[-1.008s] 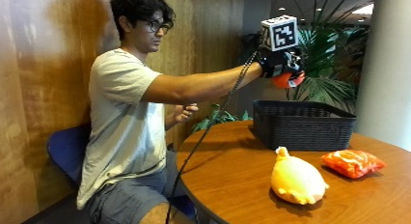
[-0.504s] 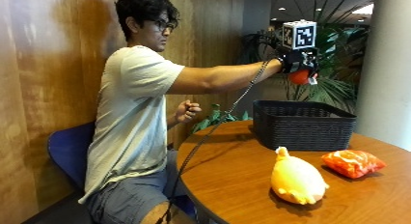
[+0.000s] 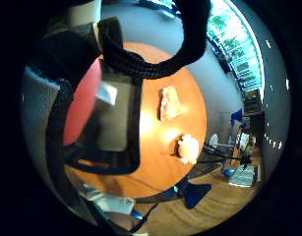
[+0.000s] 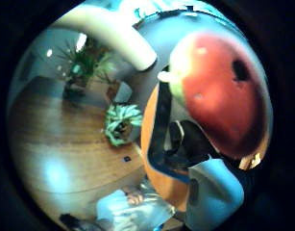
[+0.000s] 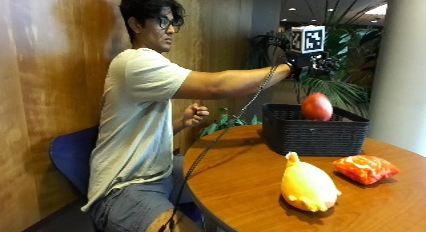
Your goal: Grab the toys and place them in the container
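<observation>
While the round red ball-shaped toy (image 5: 317, 106) hangs in the air just above the black woven plastic basket (image 5: 313, 134), apart from your gloved right hand (image 5: 307, 67) held higher up over it, your work on this piece is mostly a matter of letting it land. Your fingers look let go of the toy, though I cannot tell from the outside view exactly how far apart they stand. Seen from the palm, the red toy shows close beside it, with the basket's dark mesh below.

Keep the hand over the middle of the basket, not its rim, so the toy has walls all round it if it bounces. Do not reach after it.

Two toys wait on the round wooden table (image 5: 239, 187): the soft yellow duck-shaped plush (image 5: 306, 184) near the table's front edge, and the flat orange crinkled pouch-like toy (image 5: 365, 168) just beside it, between the duck and the basket's front wall. I judge the duck the easier next target, since it sits nearest your side. Lift it well above the basket's rim before releasing.
</observation>
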Motion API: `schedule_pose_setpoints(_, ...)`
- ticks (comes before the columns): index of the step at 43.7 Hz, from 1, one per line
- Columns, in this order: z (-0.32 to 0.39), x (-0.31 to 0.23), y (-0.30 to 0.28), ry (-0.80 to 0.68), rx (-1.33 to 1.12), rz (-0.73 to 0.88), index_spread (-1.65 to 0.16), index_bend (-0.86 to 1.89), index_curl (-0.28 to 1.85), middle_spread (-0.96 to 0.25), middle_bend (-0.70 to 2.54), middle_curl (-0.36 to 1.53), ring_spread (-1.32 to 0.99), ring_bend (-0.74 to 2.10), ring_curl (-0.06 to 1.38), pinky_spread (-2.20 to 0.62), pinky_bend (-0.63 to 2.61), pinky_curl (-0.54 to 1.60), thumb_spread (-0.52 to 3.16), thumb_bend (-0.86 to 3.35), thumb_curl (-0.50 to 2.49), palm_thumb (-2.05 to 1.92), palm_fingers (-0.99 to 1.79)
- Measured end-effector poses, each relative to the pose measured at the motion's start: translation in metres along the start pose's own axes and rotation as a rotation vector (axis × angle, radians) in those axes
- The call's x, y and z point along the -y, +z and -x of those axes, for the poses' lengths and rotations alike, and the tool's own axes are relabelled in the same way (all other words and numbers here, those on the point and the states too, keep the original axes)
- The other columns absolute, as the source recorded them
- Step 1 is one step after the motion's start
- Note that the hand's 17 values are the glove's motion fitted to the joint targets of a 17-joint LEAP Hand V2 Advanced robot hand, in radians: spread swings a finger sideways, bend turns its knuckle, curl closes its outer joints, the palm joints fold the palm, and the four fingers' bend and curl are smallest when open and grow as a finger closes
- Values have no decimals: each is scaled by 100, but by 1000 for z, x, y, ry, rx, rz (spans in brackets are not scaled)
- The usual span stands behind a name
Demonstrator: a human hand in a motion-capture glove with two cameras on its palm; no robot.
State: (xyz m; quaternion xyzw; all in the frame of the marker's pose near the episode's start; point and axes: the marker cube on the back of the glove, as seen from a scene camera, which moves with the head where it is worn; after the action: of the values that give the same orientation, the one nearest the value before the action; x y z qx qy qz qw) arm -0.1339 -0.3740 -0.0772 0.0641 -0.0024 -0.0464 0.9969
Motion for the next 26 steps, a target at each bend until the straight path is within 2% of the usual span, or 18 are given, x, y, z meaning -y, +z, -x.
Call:
schedule_pose_setpoints(10,2,-15,-5,-25,-12,-1,-27,13,30,-4,12,49,-10,43,54,-4,126,42,116,-1,64,32,-25)
schedule_pose_setpoints(26,-29,-61,-12,-8,14,0,-27,14,29,-1,12,37,-3,36,50,-1,115,37,123,-2,51,31,-15)
